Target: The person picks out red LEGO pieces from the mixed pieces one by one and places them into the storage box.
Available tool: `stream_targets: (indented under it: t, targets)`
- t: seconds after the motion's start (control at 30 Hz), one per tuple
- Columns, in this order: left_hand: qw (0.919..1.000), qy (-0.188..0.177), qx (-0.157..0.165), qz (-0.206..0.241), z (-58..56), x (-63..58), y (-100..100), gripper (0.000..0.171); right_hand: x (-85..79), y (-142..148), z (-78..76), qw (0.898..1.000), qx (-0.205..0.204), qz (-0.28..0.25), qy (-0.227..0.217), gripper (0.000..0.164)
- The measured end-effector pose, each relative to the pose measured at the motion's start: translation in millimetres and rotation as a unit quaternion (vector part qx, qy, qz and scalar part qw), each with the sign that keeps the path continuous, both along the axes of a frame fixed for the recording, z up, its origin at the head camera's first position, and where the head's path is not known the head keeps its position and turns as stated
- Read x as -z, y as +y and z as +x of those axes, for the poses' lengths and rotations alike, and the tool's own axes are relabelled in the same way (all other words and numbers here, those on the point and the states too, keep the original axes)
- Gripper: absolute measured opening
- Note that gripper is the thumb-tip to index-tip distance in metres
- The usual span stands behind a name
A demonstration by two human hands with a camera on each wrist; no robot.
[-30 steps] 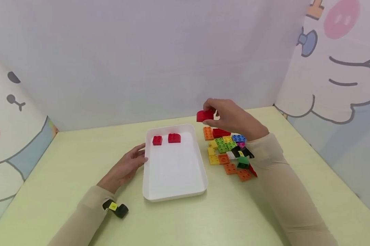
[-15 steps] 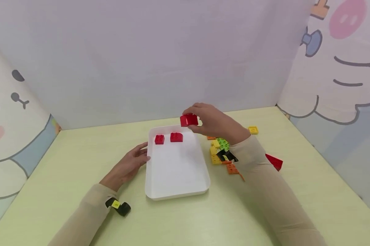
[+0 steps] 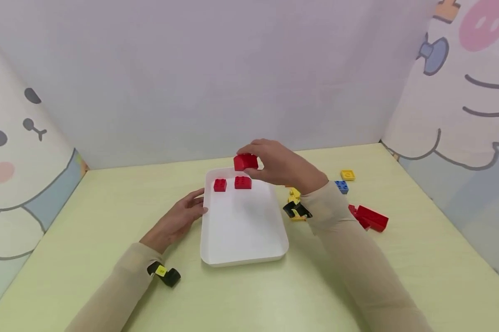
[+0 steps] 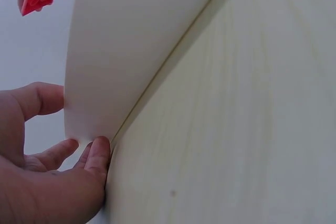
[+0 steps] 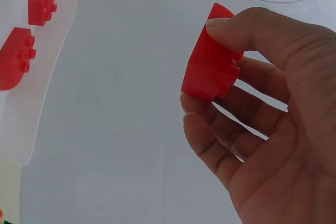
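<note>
My right hand [image 3: 282, 163] pinches a red toy building brick [image 5: 207, 59] between thumb and fingers. In the head view it is raised over the far edge of a white tray [image 3: 245, 230]. One face of the held brick is curved, and its studs point towards the palm in the right wrist view. Inside the tray, near its far end, sit a small red brick [image 3: 220, 185] and a longer red brick [image 3: 243, 182], studs up. My left hand [image 3: 181, 219] holds the tray's left wall, thumb at the rim, fingertips against the outer side [image 4: 100, 153].
Right of the tray lie loose bricks, partly hidden by my right forearm: several yellow bricks [image 3: 294, 194], a blue brick [image 3: 341, 186], a yellow plate piece [image 3: 347, 174] and a long red piece [image 3: 372, 218]. Printed cloth walls [image 3: 233, 83] border the table.
My right hand has carried the red brick left, from beside the loose pile to over the tray's far edge. The left hand keeps its place on the tray. The head view has shifted slightly.
</note>
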State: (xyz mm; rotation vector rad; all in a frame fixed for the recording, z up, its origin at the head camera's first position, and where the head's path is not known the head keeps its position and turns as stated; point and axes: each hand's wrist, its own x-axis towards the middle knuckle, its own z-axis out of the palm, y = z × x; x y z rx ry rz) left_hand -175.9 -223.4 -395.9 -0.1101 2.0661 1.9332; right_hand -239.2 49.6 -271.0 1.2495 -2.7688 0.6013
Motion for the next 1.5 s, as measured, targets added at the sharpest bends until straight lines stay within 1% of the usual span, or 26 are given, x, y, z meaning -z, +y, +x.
stream_targets:
  t: [0.13,0.23,0.33,0.5,0.7,0.8,0.9,1.0,1.13,1.2,1.27,1.5]
  targets:
    - [0.9999,-0.011,-0.009,0.003,1.7,0.8,2.4,0.065,-1.6,-16.2,0.3,0.999,-0.035,-0.016,-0.002,0.043]
    - [0.9997,-0.021,-0.014,0.004,2.0,2.3,6.2,0.064,-1.6,-22.9,-0.1,0.999,-0.05,-0.011,-0.001,0.042]
    - [0.9996,-0.021,-0.016,-0.001,0.7,2.2,8.6,0.064,-1.1,-25.3,-1.0,0.999,-0.042,-0.001,-0.004,0.043]
    - [0.9998,-0.016,-0.011,-0.005,-3.0,0.6,9.3,0.064,2.5,-31.1,-3.7,0.999,-0.028,0.002,-0.023,0.046]
    - [0.9995,-0.03,-0.012,0.001,-2.1,3.8,13.7,0.066,13.3,-48.6,-9.9,0.999,-0.045,0.003,-0.029,0.045]
    - [0.9996,-0.028,-0.004,0.002,-1.3,4.4,16.8,0.066,18.0,-54.1,-12.7,0.998,-0.049,0.011,-0.031,0.046]
    - [0.9999,-0.017,-0.001,0.0,-1.4,2.2,18.1,0.064,21.4,-56.9,-14.5,0.998,-0.043,0.025,-0.04,0.046]
    - [0.9999,-0.011,-0.003,-0.002,-1.6,-0.5,17.3,0.064,26.7,-59.8,-16.6,0.997,-0.031,0.051,-0.057,0.044]
    - [0.9999,-0.01,-0.001,0.003,-1.0,-1.5,15.4,0.063,38.8,-63.3,-18.9,0.99,-0.015,0.092,-0.105,0.042]
    - [0.9999,-0.011,-0.004,0.007,-0.6,-1.2,15.2,0.062,45.5,-64.7,-19.8,0.986,-0.012,0.103,-0.128,0.038]
    - [0.9999,-0.009,-0.001,0.009,0.2,-0.7,15.1,0.062,51.1,-65.9,-20.3,0.984,-0.012,0.109,-0.143,0.034]
    - [0.9999,0.003,0.005,0.016,2.5,-4.9,16.2,0.063,64.9,-69.7,-22.8,0.98,-0.019,0.143,-0.14,0.026]
